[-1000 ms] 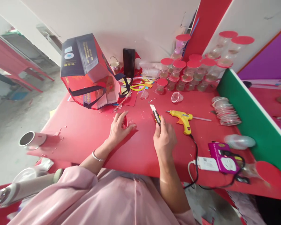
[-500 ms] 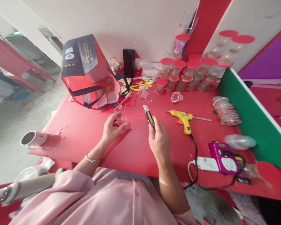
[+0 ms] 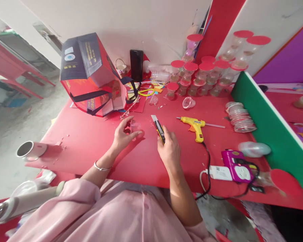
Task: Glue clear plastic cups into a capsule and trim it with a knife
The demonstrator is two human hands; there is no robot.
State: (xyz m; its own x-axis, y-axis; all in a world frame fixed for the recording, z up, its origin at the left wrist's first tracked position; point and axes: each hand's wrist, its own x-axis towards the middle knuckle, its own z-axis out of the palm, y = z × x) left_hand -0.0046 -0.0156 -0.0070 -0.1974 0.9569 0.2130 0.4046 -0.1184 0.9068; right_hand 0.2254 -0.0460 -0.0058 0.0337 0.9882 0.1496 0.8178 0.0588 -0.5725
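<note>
My left hand [image 3: 123, 136] curls its thumb and fingers around a small clear plastic cup [image 3: 135, 126], close over the red tabletop. Part of the cup is hidden by the fingers. A utility knife [image 3: 158, 128] with a black and yellow handle is gripped in my right hand [image 3: 168, 146], its blade pointing forward and slightly left. Blade and cup are apart. Right of the knife lies a yellow hot glue gun [image 3: 195, 126] with a clear glue stick in its back. Beyond the knife, another clear cup [image 3: 188, 103] rests on its side.
A red and navy bag [image 3: 91, 77] stands at the back left, a metal mug [image 3: 35, 149] at the left edge. Several hourglass-shaped cup pairs with red discs [image 3: 190, 67] line the back. Stacked lids [image 3: 239, 117] and a purple power adapter [image 3: 238, 168] sit by the green partition [image 3: 265, 131].
My left hand has shifted slightly right with the cup, a little nearer the knife. The utility knife stays in my right hand with little movement. The whole view has slid slightly.
</note>
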